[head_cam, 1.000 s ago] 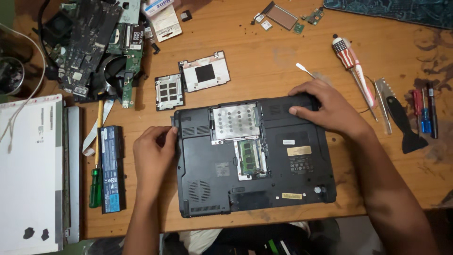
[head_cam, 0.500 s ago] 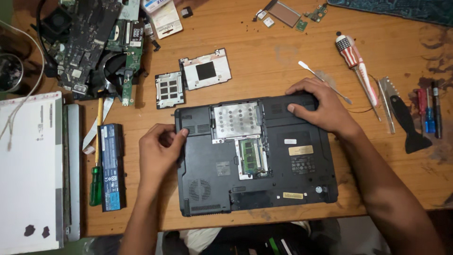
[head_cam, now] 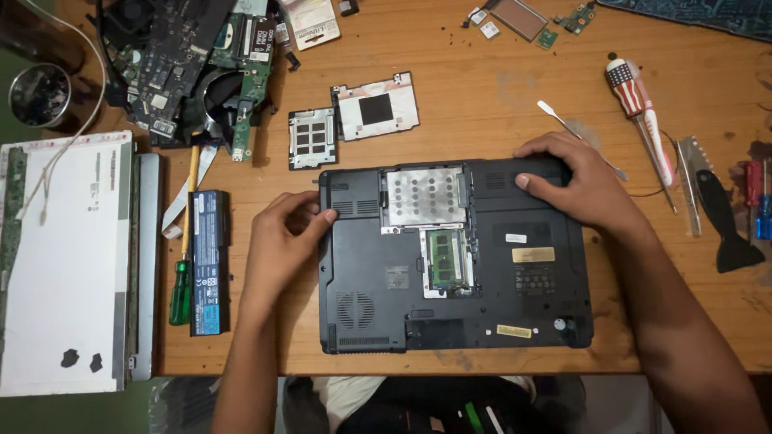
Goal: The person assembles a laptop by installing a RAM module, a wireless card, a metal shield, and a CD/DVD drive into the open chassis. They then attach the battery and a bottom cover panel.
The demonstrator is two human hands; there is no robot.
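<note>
A black laptop (head_cam: pixel 454 257) lies upside down on the wooden worktop (head_cam: pixel 482 120), near its front edge, with two cover panels off so that a silver perforated plate and a green memory strip show. The left hand (head_cam: pixel 281 237) rests at the laptop's left edge, fingers curled loosely, fingertips touching the upper left corner; it grips nothing. The right hand (head_cam: pixel 575 181) lies flat over the upper right corner, fingers spread and bent over the back edge.

On the laptop's underside sit several stickers: a small white one, a gold rectangle just below it, a dark square one under that, and a thin yellowish strip near the front edge.

Two removed covers (head_cam: pixel 354 120) lie just behind the laptop. Left of the left hand lies a black battery (head_cam: pixel 209 261) with a blue label at its near end, beside a green-handled screwdriver (head_cam: pixel 183 281). A bare screen panel (head_cam: pixel 68 257) sits at far left.
</note>
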